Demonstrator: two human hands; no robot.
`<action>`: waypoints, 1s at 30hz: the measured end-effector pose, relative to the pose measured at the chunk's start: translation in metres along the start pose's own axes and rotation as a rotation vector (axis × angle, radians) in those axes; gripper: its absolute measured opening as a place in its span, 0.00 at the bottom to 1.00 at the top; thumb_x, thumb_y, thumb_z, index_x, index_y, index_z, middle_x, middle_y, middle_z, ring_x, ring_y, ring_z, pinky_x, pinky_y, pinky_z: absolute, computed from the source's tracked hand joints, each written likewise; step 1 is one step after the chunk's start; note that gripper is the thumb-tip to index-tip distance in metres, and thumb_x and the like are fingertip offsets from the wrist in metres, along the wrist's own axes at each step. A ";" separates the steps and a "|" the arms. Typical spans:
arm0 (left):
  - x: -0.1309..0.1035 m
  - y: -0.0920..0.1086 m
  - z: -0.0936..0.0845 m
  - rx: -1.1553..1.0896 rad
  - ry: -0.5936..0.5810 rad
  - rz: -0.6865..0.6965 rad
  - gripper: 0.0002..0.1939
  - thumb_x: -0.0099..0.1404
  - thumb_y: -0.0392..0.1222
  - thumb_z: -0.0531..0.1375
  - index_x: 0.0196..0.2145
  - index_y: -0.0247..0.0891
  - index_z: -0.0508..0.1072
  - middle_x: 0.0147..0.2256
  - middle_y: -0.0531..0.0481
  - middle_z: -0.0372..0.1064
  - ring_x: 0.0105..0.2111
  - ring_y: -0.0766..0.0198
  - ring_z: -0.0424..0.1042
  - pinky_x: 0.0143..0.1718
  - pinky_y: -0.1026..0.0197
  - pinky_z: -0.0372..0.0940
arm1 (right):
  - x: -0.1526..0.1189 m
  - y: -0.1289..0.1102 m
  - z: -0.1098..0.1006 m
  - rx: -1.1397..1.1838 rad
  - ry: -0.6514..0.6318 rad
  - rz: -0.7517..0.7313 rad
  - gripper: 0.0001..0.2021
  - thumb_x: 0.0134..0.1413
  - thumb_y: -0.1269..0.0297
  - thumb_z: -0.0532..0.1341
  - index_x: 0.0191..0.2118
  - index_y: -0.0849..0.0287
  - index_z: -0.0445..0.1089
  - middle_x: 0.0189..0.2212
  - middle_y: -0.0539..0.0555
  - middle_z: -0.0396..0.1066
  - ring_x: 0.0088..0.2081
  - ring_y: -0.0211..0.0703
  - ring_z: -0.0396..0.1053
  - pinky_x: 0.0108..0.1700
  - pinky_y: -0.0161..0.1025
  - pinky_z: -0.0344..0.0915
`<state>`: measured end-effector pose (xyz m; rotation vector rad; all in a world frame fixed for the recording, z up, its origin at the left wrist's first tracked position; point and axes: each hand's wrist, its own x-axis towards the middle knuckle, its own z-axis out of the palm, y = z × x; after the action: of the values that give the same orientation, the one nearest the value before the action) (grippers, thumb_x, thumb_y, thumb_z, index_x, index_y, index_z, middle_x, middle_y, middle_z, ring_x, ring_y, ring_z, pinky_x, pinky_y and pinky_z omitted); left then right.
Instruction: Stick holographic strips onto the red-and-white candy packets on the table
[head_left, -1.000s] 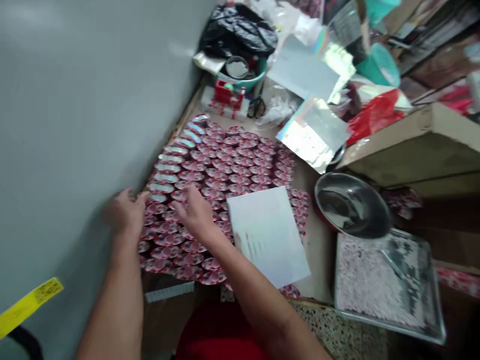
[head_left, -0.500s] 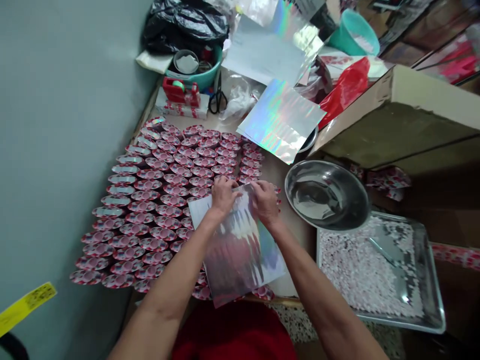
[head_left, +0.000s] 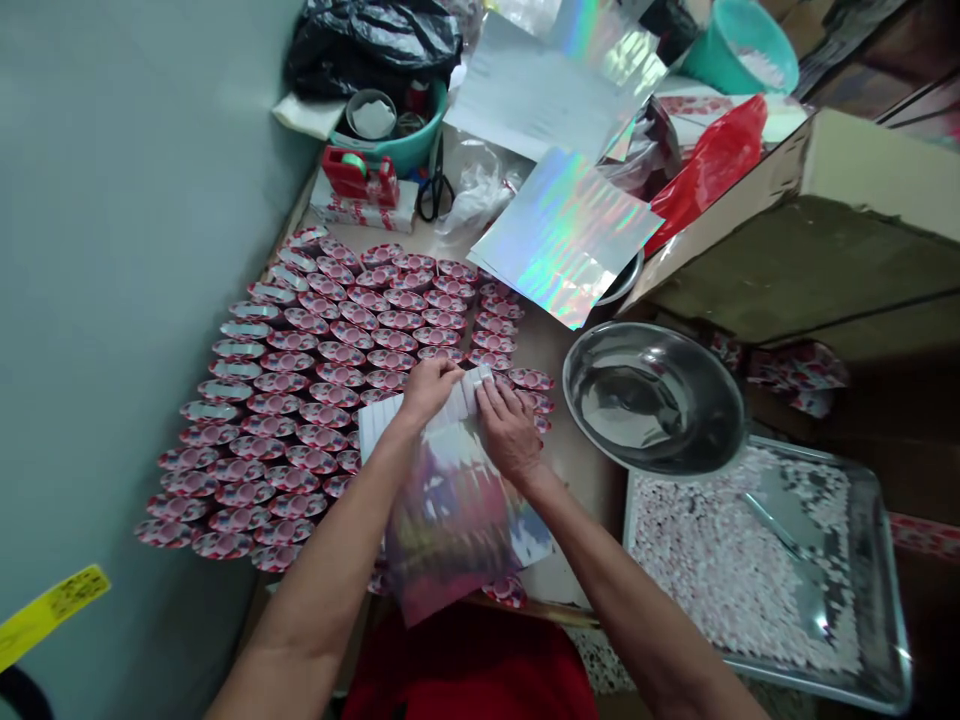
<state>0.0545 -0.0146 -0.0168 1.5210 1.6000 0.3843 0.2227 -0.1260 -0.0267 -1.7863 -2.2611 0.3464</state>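
Observation:
A shiny holographic sheet (head_left: pixel 457 500) lies over part of the rows of small pink-and-red patterned oval pieces (head_left: pixel 292 400). Its far edge is bent over, showing a whitish strip (head_left: pixel 474 380) between my hands. My left hand (head_left: pixel 431 392) is closed, pinching the sheet's far edge near the left side. My right hand (head_left: pixel 508 425) has its fingers bent over the folded strip, gripping it; the thumb is hidden. Under the holographic sheet a paler sheet (head_left: pixel 375 425) sticks out at the left.
To the right are a steel bowl (head_left: pixel 652 400) and a metal tray (head_left: pixel 892 600) of small pale bits with a scoop (head_left: pixel 776 525). Further back lie more holographic sheets (head_left: pixel 570 235), scissors (head_left: pixel 435 190), a red tape dispenser (head_left: pixel 360 178) and a teal basin (head_left: pixel 409 150). A cardboard box (head_left: pixel 862 190) stands behind the bowl.
The sheet's far edge has been bent over toward me, showing a whitish strip. My right hand has moved slightly left and nearer, onto that fold; my left hand has shifted a little left.

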 end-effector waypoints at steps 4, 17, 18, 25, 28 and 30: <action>-0.010 0.008 -0.004 0.122 0.022 -0.014 0.05 0.64 0.42 0.64 0.32 0.41 0.80 0.32 0.49 0.79 0.35 0.58 0.75 0.37 0.59 0.62 | -0.025 -0.009 -0.029 0.139 0.038 0.067 0.14 0.67 0.65 0.60 0.54 0.52 0.77 0.48 0.58 0.79 0.56 0.54 0.67 0.62 0.51 0.53; -0.108 -0.016 -0.008 -0.907 -0.036 -0.243 0.35 0.67 0.73 0.55 0.40 0.35 0.80 0.39 0.39 0.79 0.37 0.55 0.78 0.44 0.53 0.71 | -0.035 -0.086 -0.116 1.618 -0.125 0.826 0.14 0.44 0.55 0.75 0.33 0.56 0.75 0.30 0.50 0.73 0.30 0.38 0.63 0.34 0.36 0.56; -0.125 -0.022 -0.014 -1.077 -0.153 -0.311 0.40 0.64 0.78 0.53 0.40 0.35 0.80 0.38 0.37 0.79 0.37 0.54 0.78 0.43 0.53 0.72 | -0.033 -0.093 -0.112 1.628 -0.141 0.841 0.15 0.43 0.55 0.76 0.35 0.56 0.77 0.30 0.50 0.72 0.29 0.36 0.61 0.32 0.35 0.54; -0.205 -0.055 -0.054 -1.523 -0.188 -0.334 0.32 0.57 0.66 0.71 0.51 0.42 0.79 0.46 0.43 0.80 0.46 0.57 0.79 0.48 0.57 0.70 | -0.032 -0.154 -0.073 1.505 -0.365 0.771 0.34 0.50 0.52 0.73 0.63 0.56 0.73 0.19 0.40 0.53 0.23 0.34 0.45 0.26 0.34 0.45; -0.215 -0.070 -0.061 -1.540 -0.159 -0.444 0.30 0.55 0.63 0.73 0.48 0.40 0.79 0.40 0.45 0.80 0.38 0.61 0.78 0.43 0.60 0.69 | -0.031 -0.182 -0.067 1.505 -0.422 0.718 0.42 0.56 0.51 0.70 0.73 0.52 0.58 0.19 0.39 0.48 0.23 0.35 0.44 0.25 0.33 0.46; -0.216 -0.080 -0.069 -1.534 -0.062 -0.475 0.28 0.56 0.64 0.72 0.44 0.38 0.79 0.37 0.46 0.79 0.35 0.63 0.77 0.40 0.62 0.68 | -0.029 -0.201 -0.067 1.525 -0.442 0.693 0.43 0.56 0.52 0.69 0.75 0.50 0.55 0.20 0.39 0.47 0.23 0.35 0.44 0.25 0.33 0.47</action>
<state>-0.0765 -0.2068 0.0440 -0.0164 0.9925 0.9523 0.0672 -0.1974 0.1016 -1.4022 -0.6860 1.9919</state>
